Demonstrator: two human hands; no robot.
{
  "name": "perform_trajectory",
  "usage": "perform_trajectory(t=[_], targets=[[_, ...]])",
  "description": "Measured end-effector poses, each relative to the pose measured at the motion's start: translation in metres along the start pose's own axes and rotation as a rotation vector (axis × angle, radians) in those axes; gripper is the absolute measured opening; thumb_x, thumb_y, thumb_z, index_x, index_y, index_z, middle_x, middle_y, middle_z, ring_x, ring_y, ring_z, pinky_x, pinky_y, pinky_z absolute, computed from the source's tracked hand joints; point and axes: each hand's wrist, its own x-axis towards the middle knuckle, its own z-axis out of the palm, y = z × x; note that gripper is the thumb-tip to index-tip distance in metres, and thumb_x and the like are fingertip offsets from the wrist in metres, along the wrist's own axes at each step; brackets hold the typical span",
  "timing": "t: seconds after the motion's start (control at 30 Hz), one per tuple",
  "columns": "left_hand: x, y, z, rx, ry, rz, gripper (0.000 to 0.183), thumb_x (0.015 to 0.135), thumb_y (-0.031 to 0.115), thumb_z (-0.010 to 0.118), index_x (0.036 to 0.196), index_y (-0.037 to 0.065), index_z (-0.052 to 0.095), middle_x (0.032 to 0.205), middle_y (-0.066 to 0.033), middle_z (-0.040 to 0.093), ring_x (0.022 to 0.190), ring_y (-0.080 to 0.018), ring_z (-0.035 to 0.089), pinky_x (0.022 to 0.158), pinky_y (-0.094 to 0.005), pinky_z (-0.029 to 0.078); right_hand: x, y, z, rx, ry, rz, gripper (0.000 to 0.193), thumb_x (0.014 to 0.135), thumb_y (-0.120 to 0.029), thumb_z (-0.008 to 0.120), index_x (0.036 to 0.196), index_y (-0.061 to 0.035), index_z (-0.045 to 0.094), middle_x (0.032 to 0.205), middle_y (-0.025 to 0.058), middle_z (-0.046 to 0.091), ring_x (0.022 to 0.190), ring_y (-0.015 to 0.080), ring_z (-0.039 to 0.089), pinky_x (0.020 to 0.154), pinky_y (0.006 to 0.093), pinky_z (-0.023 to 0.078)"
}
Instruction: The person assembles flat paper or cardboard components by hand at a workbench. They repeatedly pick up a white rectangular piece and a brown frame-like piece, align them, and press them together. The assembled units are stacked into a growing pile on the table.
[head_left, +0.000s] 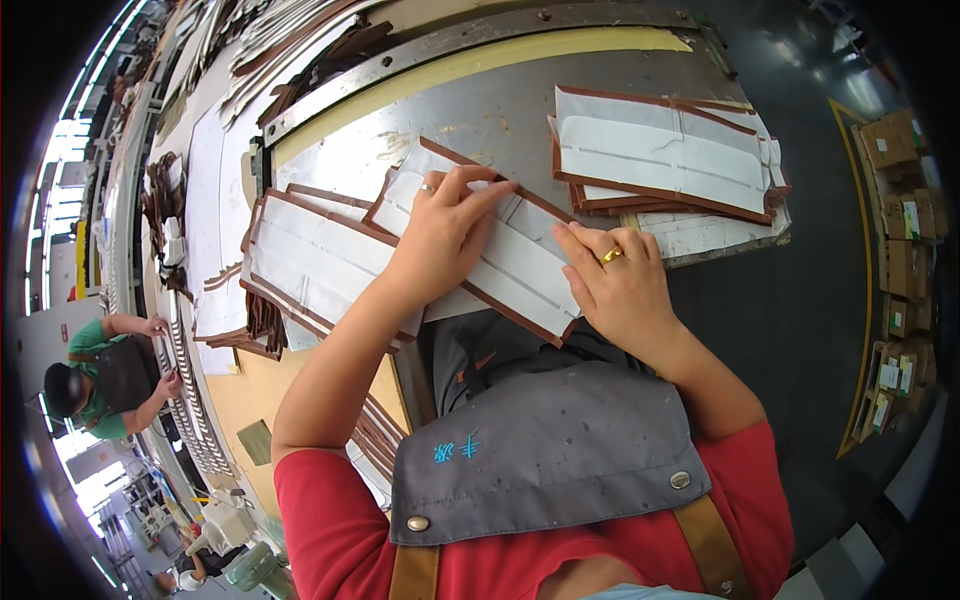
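A flat, oblong white panel with folded brown edges (525, 268) lies at a slant in front of me, its near end reaching over the table's front edge. My left hand (445, 235) is closed at the panel's far long edge, thumb and fingertips together on the brown border. Farther right along that same edge, my right hand (622, 290) has its index fingertip on the border, while the thumb rests over the white face. The palm sides of both hands are hidden. Beneath my left forearm, a stack of similar panels (320, 250) spreads out to the left.
Another stack of brown-edged panels (655, 150) sits at the right of the metal-topped table (470, 105). Strips of sheet material (285, 60) are heaped at the far left. A co-worker in green (115, 375) works at the left; cardboard boxes (893, 250) line the right.
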Motion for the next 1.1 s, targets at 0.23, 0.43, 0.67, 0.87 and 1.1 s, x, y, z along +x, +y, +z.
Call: perform_trajectory(t=[0.23,0.43,0.67,0.87,1.1], targets=[[0.005,0.01,0.0,0.238,-0.018,-0.031,0.044,0.078,0.0,0.059,0.121,0.012,0.057,0.115,-0.0087,0.052,0.089,-0.0248,0.052,0.08,-0.038,0.043,-0.003,0.001,0.002,-0.009,-0.015,0.016,0.042,0.083,-0.023,0.061,0.121,-0.0081,0.056,0.111,-0.0007,0.056,0.092,0.0172,0.047,0.081,0.0339,0.038],[-0.008,0.011,-0.002,0.097,0.172,-0.062,0.042,0.079,0.006,0.059,0.121,0.007,0.054,0.112,-0.0102,0.054,0.091,-0.0276,0.052,0.078,-0.0406,0.04,-0.006,0.001,0.002,-0.005,-0.061,0.029,0.044,0.084,-0.023,0.059,0.125,-0.0097,0.053,0.114,0.0008,0.055,0.095,0.0192,0.047,0.083,0.0365,0.037],[-0.013,0.026,0.01,0.165,0.012,0.084,0.04,0.084,0.013,0.057,0.123,0.006,0.052,0.13,-0.0108,0.05,0.116,-0.0264,0.048,0.098,-0.0414,0.035,-0.004,-0.002,0.001,-0.009,-0.059,0.007,0.045,0.082,-0.026,0.06,0.123,-0.0079,0.054,0.114,0.0037,0.053,0.096,0.0226,0.047,0.084,0.0385,0.037],[-0.013,0.021,0.009,-0.277,0.069,-0.048,0.041,0.086,0.006,0.053,0.126,0.005,0.047,0.127,-0.0165,0.046,0.116,-0.0351,0.045,0.099,-0.0416,0.036,0.002,-0.038,-0.011,0.164,-0.18,-0.194,0.064,0.078,-0.039,0.065,0.128,-0.0025,0.047,0.127,0.0158,0.046,0.122,0.0309,0.041,0.102,0.0486,0.031],[-0.02,0.011,-0.038,-0.299,0.317,-0.148,0.037,0.085,-0.001,0.052,0.122,0.005,0.051,0.126,-0.0159,0.046,0.117,-0.0325,0.046,0.098,-0.039,0.038,0.02,-0.032,-0.034,0.344,-0.194,-0.081,0.027,0.078,0.0,0.057,0.104,-0.0037,0.064,0.091,0.0143,0.067,0.084,0.0294,0.067,0.072,0.0351,0.054]])
